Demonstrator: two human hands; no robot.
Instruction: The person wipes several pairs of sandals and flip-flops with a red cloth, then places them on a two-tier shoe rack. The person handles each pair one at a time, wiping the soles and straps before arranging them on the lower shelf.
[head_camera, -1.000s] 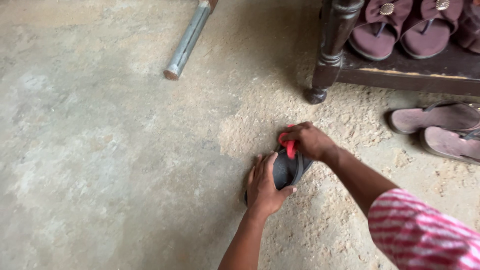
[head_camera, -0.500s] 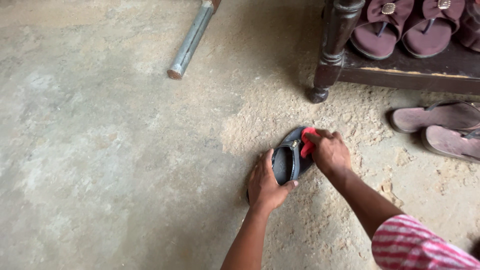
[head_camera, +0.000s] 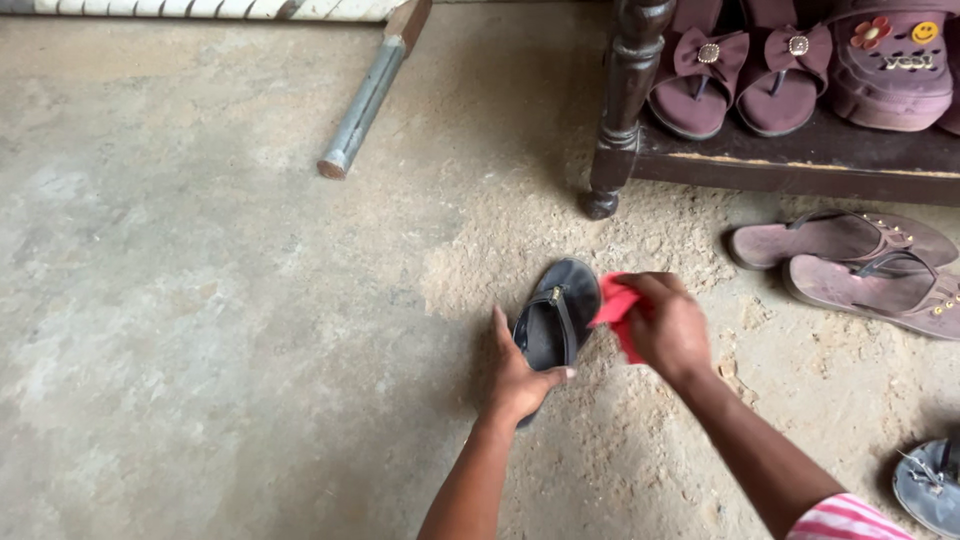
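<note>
I've got the left hand (head_camera: 518, 375) clamped on the heel of a dark grey flip-flop (head_camera: 555, 320), thumb on its footbed. It lies sole down on the gritty concrete floor (head_camera: 220, 300), toe twd the wooden rack leg (head_camera: 617, 110); thin strap w/ a small metal buckle. Right hand (head_camera: 668, 325) grips a red cloth (head_camera: 618, 310), just beside the flip-flop's toe. Brown sandals (head_camera: 850, 260) lie near the floor's right edge.

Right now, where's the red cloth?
In the head view, the crumpled red cloth is gripped in the right hand, just right of the dark rubber sandal that the left hand steadies on the sandy concrete floor.
</note>
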